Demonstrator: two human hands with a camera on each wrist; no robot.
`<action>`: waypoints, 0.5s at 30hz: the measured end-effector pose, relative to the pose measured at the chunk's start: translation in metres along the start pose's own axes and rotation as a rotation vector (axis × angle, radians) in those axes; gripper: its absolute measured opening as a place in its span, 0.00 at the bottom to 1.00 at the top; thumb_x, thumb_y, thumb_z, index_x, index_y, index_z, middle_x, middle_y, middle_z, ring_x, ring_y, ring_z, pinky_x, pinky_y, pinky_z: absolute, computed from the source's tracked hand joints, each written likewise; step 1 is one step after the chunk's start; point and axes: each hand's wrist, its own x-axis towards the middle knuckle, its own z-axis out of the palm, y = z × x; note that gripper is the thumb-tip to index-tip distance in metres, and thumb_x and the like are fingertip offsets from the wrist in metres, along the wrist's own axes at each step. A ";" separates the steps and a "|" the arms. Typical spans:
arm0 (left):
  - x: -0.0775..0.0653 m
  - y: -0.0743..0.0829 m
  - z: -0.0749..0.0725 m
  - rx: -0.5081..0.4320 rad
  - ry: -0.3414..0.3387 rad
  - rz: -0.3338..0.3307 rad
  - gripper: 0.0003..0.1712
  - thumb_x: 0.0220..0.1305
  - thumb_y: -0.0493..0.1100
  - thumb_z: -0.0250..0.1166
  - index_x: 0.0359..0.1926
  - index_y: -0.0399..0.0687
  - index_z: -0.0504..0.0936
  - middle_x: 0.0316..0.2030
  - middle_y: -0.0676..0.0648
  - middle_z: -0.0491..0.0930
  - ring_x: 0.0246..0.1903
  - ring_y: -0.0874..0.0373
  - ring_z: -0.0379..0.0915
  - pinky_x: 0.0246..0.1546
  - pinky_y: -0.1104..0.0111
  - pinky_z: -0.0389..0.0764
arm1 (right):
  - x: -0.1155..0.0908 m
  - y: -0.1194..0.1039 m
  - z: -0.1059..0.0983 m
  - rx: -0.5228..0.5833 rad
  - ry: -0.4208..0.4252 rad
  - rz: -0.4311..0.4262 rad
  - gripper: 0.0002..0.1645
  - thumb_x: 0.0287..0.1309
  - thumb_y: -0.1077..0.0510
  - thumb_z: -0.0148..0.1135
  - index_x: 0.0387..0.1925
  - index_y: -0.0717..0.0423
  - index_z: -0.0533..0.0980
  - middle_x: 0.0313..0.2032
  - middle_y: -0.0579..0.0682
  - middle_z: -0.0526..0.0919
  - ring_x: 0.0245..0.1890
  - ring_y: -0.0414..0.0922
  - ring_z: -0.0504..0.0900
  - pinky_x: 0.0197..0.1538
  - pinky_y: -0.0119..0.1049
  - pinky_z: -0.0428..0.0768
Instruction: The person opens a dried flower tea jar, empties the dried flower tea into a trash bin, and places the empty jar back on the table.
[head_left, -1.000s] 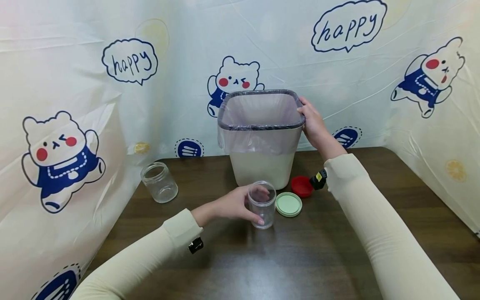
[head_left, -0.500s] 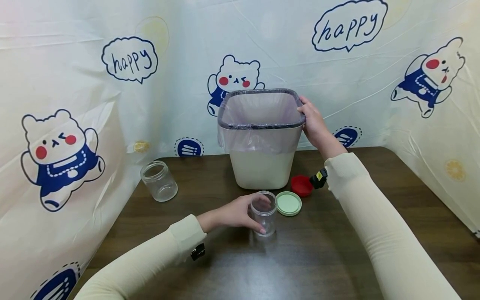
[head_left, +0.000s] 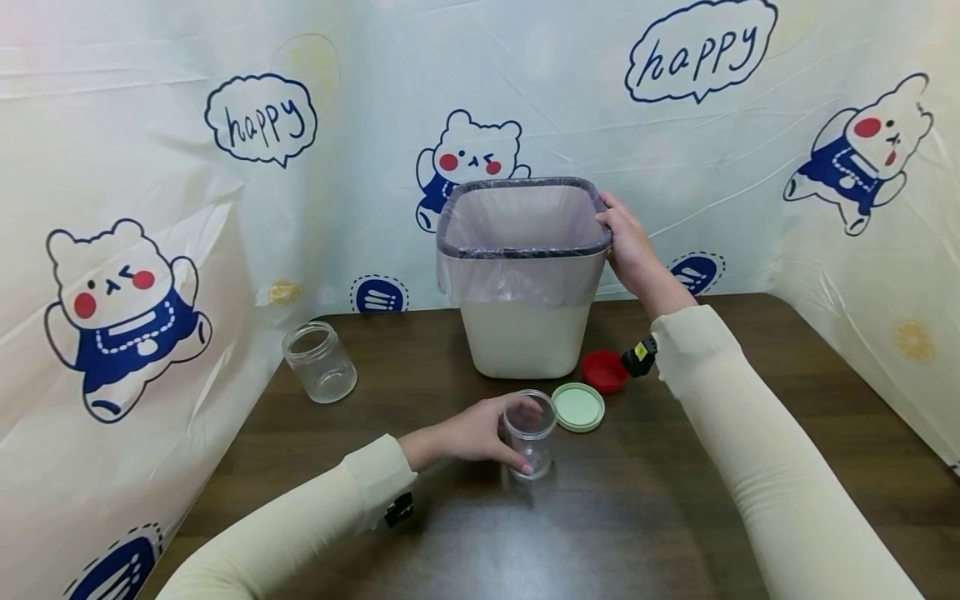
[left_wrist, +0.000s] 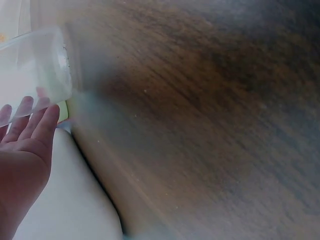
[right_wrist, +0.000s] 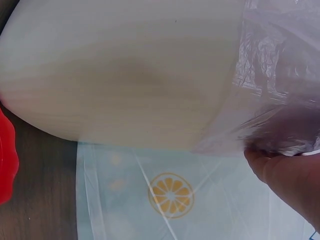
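A clear, lidless jar stands upright in my left hand, thumb on the near side and fingers round the far side. The left wrist view has the same jar at its upper left edge, with the fingers along its wall. My right hand grips the right rim of a cream trash can lined with a thin plastic bag. In the right wrist view, that hand pinches the bag-covered rim, its fingertips partly hidden. Nothing shows inside the can's visible part.
A pale green lid lies just right of the held jar. Behind it, against the can's base, is a red lid. Another clear jar stands at the table's back left. A printed curtain hangs close behind the table.
My left hand has brought the jar a short way toward me and slightly right, down close over the table. The right hand and trash can have stayed in place.
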 end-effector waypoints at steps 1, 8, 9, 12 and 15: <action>0.000 0.000 0.000 0.002 -0.001 0.002 0.40 0.43 0.39 0.81 0.58 0.45 0.72 0.54 0.52 0.77 0.52 0.65 0.72 0.55 0.69 0.71 | 0.000 0.000 0.000 0.003 -0.001 0.001 0.35 0.70 0.55 0.38 0.76 0.48 0.48 0.75 0.46 0.49 0.71 0.43 0.52 0.71 0.44 0.50; 0.000 -0.003 0.003 -0.009 0.008 0.019 0.40 0.42 0.38 0.81 0.57 0.46 0.72 0.53 0.55 0.77 0.53 0.65 0.72 0.56 0.69 0.70 | 0.000 0.000 0.000 0.003 -0.008 -0.007 0.35 0.70 0.55 0.38 0.76 0.48 0.48 0.75 0.46 0.48 0.71 0.42 0.50 0.71 0.44 0.48; 0.000 -0.003 0.003 -0.012 0.010 0.022 0.40 0.42 0.38 0.81 0.57 0.45 0.72 0.53 0.54 0.77 0.53 0.64 0.72 0.56 0.69 0.70 | 0.000 0.000 -0.001 -0.001 -0.010 -0.009 0.35 0.70 0.55 0.38 0.76 0.48 0.47 0.75 0.46 0.47 0.71 0.41 0.50 0.71 0.44 0.48; 0.000 -0.005 0.004 -0.017 0.011 0.032 0.40 0.42 0.38 0.81 0.57 0.45 0.72 0.53 0.53 0.77 0.53 0.63 0.73 0.57 0.68 0.70 | 0.000 0.000 0.000 0.005 -0.014 -0.012 0.35 0.70 0.55 0.38 0.76 0.49 0.47 0.75 0.46 0.47 0.71 0.41 0.49 0.71 0.43 0.48; 0.000 -0.005 0.005 -0.027 0.013 0.035 0.40 0.43 0.37 0.81 0.58 0.44 0.71 0.54 0.51 0.77 0.54 0.62 0.72 0.57 0.68 0.70 | 0.000 0.000 0.001 -0.001 -0.020 -0.011 0.35 0.71 0.55 0.38 0.77 0.49 0.47 0.75 0.46 0.47 0.72 0.41 0.49 0.71 0.43 0.48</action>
